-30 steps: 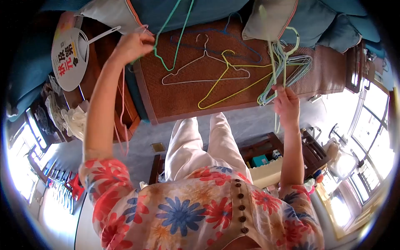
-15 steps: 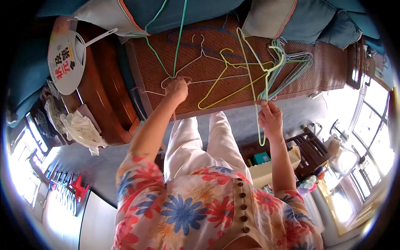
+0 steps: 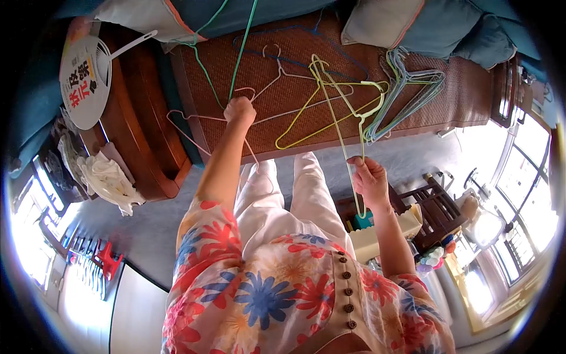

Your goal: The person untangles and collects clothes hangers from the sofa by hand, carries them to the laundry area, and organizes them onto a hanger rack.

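Note:
My left hand (image 3: 240,111) is closed on a pink hanger (image 3: 194,117), whose wire sticks out on both sides of the fist. A green hanger (image 3: 236,56) stands close behind that hand; whether the hand touches it I cannot tell. Between the thumb and fingers of my right hand (image 3: 371,182) is a pale green hanger (image 3: 337,127), tilted above the bench edge. Under it on the woven mat lie a yellow hanger (image 3: 298,117) and a whitish hanger (image 3: 280,72). A dark blue hanger (image 3: 268,36) lies farther back. At right rests a bundle of bluish-green hangers (image 3: 407,79).
Cushions (image 3: 377,23) line the back of the mat-covered bench (image 3: 454,106). At left, a white hand fan (image 3: 85,82) lies by the wooden armrest (image 3: 132,118), with white cloth (image 3: 109,177) below. A cream box (image 3: 395,227) stands low at right.
The pale green hanger has moved left and toward me, away from the bundle. My left hand has lifted the pink hanger and shifted slightly left and away from me, bringing more of it into view.

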Demonstrator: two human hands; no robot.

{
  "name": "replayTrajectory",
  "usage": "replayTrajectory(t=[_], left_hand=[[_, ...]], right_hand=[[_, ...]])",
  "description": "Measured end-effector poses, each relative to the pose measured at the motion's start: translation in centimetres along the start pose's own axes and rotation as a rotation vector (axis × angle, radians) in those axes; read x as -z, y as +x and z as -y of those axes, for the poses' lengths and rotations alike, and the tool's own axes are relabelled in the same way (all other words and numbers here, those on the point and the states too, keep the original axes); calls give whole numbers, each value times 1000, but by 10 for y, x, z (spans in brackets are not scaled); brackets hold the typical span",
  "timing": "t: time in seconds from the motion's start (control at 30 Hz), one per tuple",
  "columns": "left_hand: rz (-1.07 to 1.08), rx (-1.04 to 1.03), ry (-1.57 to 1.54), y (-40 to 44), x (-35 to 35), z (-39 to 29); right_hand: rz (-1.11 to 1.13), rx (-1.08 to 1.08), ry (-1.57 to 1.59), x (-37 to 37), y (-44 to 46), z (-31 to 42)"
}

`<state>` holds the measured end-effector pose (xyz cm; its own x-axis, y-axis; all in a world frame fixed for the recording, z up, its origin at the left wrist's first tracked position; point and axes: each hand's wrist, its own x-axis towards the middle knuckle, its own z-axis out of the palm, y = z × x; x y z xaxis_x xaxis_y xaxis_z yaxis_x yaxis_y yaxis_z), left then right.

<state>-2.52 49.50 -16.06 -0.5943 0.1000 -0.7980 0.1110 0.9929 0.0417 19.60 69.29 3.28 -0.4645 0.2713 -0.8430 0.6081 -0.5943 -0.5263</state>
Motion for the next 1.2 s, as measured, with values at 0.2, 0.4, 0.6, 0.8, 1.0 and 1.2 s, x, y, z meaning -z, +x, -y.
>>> replayTrajectory(t=[0.2,0.4,0.6,0.8,1.0,1.2], left_hand=[[-12,-177,68,-55,46,19],[-108,-206,97,-128,92,33],[-148,-217,102,-175,127,33],[19,-395,-162,-148,92,54],[236,-426,-340,-121,49,41],[597,-337,-653,-99,41,5]], right_hand=[[-21,34,1,9,1,7],[-13,110,-80,12,3,28],[26,184,-94,15,6,49],[5,223,-121,29,-1,76],[-59,360,42,81,-7,122],[-86,323,-19,99,-28,129]])
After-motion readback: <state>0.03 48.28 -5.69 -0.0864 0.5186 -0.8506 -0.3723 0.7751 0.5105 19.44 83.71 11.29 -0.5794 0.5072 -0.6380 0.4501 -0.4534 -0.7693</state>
